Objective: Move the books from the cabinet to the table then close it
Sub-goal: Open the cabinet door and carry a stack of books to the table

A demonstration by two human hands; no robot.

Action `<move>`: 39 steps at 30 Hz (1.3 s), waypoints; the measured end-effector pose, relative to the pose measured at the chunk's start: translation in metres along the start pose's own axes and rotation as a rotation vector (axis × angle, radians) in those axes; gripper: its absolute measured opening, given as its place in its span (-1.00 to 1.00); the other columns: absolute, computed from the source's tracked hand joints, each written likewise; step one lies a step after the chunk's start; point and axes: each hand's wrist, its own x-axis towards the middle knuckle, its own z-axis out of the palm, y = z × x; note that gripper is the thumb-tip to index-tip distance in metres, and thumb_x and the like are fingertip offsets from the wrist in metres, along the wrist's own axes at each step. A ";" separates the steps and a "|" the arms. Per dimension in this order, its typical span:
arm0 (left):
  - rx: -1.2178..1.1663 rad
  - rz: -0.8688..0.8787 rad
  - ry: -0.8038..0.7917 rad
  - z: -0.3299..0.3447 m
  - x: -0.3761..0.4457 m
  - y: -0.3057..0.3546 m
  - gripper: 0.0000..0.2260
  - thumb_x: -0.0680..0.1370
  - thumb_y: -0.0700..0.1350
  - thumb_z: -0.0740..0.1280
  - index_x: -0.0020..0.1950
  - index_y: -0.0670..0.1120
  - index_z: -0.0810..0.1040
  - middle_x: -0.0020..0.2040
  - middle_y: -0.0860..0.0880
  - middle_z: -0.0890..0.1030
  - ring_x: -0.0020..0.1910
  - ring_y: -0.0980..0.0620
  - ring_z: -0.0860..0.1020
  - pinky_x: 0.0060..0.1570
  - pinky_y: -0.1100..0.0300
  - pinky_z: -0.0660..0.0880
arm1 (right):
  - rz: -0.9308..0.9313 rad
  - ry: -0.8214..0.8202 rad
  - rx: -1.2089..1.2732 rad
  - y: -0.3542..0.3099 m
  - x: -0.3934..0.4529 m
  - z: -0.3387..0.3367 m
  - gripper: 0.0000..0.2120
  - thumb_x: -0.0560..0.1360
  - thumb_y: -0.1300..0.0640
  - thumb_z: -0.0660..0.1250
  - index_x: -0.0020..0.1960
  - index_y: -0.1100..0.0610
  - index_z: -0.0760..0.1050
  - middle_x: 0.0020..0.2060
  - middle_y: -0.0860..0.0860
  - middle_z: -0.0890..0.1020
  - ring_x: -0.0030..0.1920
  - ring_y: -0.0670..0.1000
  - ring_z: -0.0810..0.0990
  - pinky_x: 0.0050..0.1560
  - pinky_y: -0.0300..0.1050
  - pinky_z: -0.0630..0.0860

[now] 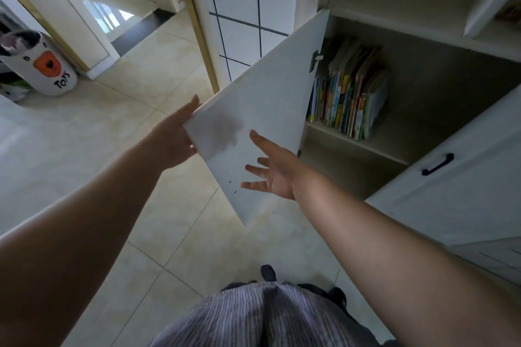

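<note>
The white cabinet door [267,87] stands swung wide open toward me. My left hand [174,135] holds its outer edge, fingers hidden behind the panel. My right hand [272,170] hovers open, palm up and fingers spread, in front of the door's inner face, holding nothing. Inside the cabinet [439,98], a row of colourful thin books [349,93] stands upright on the upper shelf [363,144], leaning slightly to the left. The compartment below that shelf looks dark. No table is in view.
A second white door [451,191] with a black handle [437,164] stands to the right. A white bin marked TOYS [48,65] sits on the tiled floor [84,135] at left. A doorway lies beyond at upper left. My striped clothing fills the bottom.
</note>
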 end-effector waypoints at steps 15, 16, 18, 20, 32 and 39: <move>-0.416 0.145 0.709 0.164 0.003 -0.093 -0.13 0.16 0.05 0.61 0.38 0.05 0.29 0.25 -0.03 0.55 0.17 -0.09 0.57 0.18 -0.08 0.50 | 0.046 0.007 -0.135 -0.021 -0.043 -0.134 -0.10 0.35 -0.13 0.46 0.54 -0.10 0.03 0.53 0.11 0.10 0.41 0.19 0.34 -0.12 0.19 0.64; -0.340 0.118 0.680 0.180 0.009 -0.097 -0.12 0.17 0.06 0.60 0.41 0.07 0.26 0.30 -0.04 0.51 0.23 -0.10 0.53 0.21 0.01 0.49 | 0.034 0.009 -0.135 -0.025 -0.046 -0.148 -0.09 0.35 -0.14 0.47 0.53 -0.10 0.04 0.53 0.09 0.10 0.41 0.19 0.33 -0.13 0.17 0.64; -0.128 0.052 0.632 0.210 0.022 -0.101 -0.16 0.34 0.04 0.52 0.50 0.04 0.15 0.45 -0.09 0.35 0.38 -0.13 0.39 0.26 0.13 0.42 | 0.014 0.015 -0.134 -0.035 -0.051 -0.171 -0.12 0.34 -0.16 0.47 0.52 -0.09 0.09 0.53 0.07 0.12 0.41 0.17 0.32 -0.13 0.15 0.64; -0.175 0.000 0.623 0.236 0.033 -0.100 -0.10 0.37 0.08 0.50 0.55 0.05 0.02 0.51 -0.10 0.24 0.43 -0.11 0.31 0.39 -0.01 0.29 | -0.011 0.032 -0.144 -0.043 -0.054 -0.191 -0.22 0.37 -0.16 0.43 0.50 -0.07 0.17 0.51 0.07 0.17 0.43 0.16 0.31 -0.06 0.16 0.62; -0.073 -0.014 0.416 0.317 0.134 -0.084 -0.12 0.45 0.00 0.46 0.56 0.08 -0.09 0.55 -0.10 0.13 0.42 -0.09 0.29 0.16 0.13 0.26 | -0.146 0.258 -0.154 -0.106 -0.019 -0.274 -0.59 0.46 -0.11 0.34 0.29 -0.11 0.40 0.29 0.00 0.48 0.25 0.05 0.45 -0.01 0.02 0.49; 0.124 0.122 0.383 0.340 0.223 -0.086 -0.36 0.47 -0.11 0.43 0.48 0.00 0.21 0.21 0.11 0.34 0.19 0.16 0.32 0.04 0.32 0.35 | -0.164 0.388 -0.231 -0.159 0.042 -0.319 -0.47 0.51 -0.14 0.25 0.44 -0.04 0.29 0.34 -0.03 0.44 0.25 0.00 0.45 0.06 -0.05 0.39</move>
